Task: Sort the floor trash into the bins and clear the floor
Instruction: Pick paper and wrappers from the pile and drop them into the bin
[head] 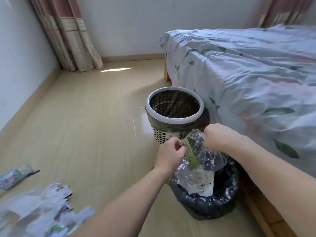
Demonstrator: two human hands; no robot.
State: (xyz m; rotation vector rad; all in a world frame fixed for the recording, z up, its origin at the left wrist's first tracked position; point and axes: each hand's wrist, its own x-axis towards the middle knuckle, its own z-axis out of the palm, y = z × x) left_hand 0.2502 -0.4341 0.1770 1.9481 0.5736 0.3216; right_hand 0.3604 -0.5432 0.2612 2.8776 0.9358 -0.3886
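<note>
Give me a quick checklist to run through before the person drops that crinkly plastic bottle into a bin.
1. Bottle held: ok. The left hand pinches the green label; the right hand grips the clear bottle.
2. Bottle over a bin: ok, above the black-lined bin.
3. Room in that bin: ok, though plastic already lies inside.
4. Label off the bottle: cannot tell.
5. White mesh bin open: ok.
6. Floor cleared: not ok. Torn wrappers and a blue packet remain.

Pale wood-look floor (85, 117) bore two lined bins (174, 115) beside the bed (248, 74), torn paper scraps (42, 211), blue wrapper (13, 177) at left
</note>
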